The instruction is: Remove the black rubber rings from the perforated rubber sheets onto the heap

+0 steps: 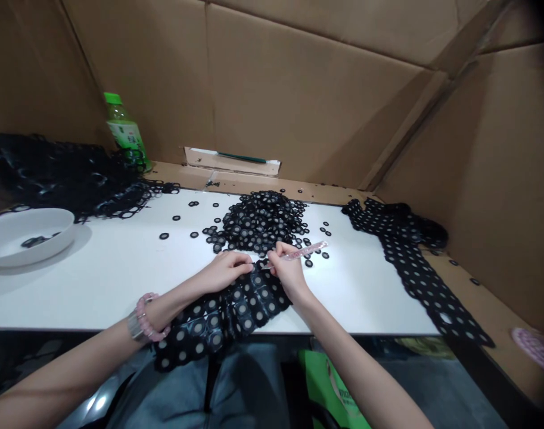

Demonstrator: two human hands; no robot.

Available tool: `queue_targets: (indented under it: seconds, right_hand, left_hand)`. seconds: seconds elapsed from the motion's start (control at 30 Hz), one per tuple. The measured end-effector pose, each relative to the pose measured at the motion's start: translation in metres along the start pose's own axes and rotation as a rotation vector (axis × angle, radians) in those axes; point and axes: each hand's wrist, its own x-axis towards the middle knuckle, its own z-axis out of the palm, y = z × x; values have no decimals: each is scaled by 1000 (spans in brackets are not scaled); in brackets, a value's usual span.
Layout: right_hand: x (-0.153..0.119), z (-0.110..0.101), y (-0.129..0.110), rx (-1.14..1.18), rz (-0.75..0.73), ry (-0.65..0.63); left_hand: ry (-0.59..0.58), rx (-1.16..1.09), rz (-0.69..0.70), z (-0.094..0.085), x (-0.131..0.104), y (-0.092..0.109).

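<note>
A black rubbery sheet with pale round spots (242,307) drapes over the table's front edge toward the lap. My left hand (227,269) pinches its upper edge between thumb and fingers. Close on the right, my right hand (287,271) is closed around a slim clear tool with pinkish bits inside (310,250), held like a pen, its tip touching or very near the sheet's top edge. Just behind both hands lies a heap of small black rings with pale centres (265,220).
A white bowl (30,250) holds black scraps at left. Behind it are tangled black strips (66,173) and a green bottle (127,137). Another spotted sheet (415,268) trails along the right side. Cardboard walls (298,89) enclose the white table (365,292). Loose rings lie around the heap.
</note>
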Motion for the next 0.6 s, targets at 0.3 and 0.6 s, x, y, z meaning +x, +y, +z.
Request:
queue_targets:
  seconds: [0.3, 0.6]
  right_hand:
    - [-12, -3, -2, -20, 26, 8]
    - [-14, -3, 4, -224, -73, -8]
  left_hand:
    - [-86, 180, -87, -1, 1, 18]
    - [-133, 201, -57, -5, 0, 14]
